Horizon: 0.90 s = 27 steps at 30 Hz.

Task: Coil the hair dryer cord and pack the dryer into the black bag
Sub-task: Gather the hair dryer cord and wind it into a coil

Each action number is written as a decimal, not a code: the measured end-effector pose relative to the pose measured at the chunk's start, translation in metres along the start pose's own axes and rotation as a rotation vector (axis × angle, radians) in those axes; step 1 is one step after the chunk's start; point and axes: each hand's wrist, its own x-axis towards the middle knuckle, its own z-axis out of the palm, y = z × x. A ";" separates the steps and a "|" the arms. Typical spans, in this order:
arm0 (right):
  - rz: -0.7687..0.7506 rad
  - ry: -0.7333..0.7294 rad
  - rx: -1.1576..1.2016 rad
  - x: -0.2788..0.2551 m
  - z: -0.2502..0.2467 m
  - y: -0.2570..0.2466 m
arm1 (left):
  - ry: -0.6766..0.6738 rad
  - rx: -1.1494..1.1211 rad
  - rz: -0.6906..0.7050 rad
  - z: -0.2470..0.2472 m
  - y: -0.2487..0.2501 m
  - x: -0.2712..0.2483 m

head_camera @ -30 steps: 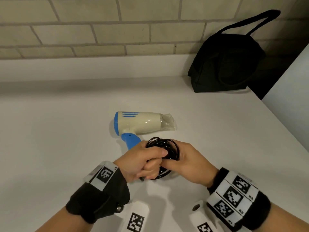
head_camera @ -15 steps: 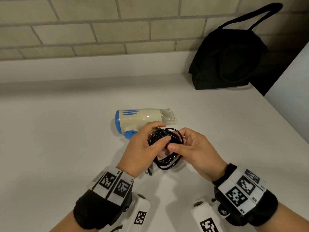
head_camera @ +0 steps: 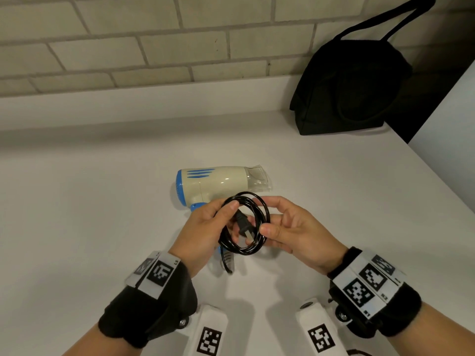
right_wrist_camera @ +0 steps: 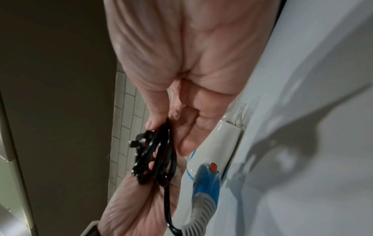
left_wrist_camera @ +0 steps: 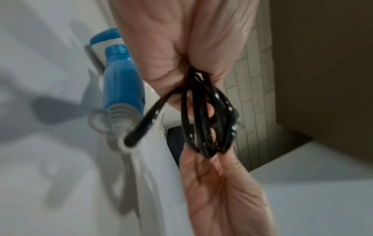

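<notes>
A cream and blue hair dryer (head_camera: 218, 182) lies on its side on the white counter (head_camera: 77, 227), nozzle pointing right. Its black cord (head_camera: 262, 211) is wound into a small coil held above the counter, just in front of the dryer. My left hand (head_camera: 203, 227) pinches the coil's left side, and the black plug (head_camera: 243, 224) lies across the middle of the loops. My right hand (head_camera: 285, 227) pinches the coil's right side between thumb and fingers. In the left wrist view the cord (left_wrist_camera: 203, 119) runs down into the dryer's blue handle (left_wrist_camera: 121, 83). The black bag (head_camera: 352, 86) stands at the back right against the wall.
A brick wall (head_camera: 154, 42) and a low white ledge (head_camera: 128, 104) run along the back of the counter. A white panel (head_camera: 447, 140) rises at the right, just beyond the bag. The counter's right edge runs diagonally past the bag.
Both hands have lifted the coil and moved it toward the dryer. The tight fist around the cord has loosened into a two-handed pinch, and the loops and the plug now show.
</notes>
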 end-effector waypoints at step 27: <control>-0.062 0.018 -0.208 -0.007 0.008 0.008 | 0.194 0.124 0.078 0.012 -0.006 -0.005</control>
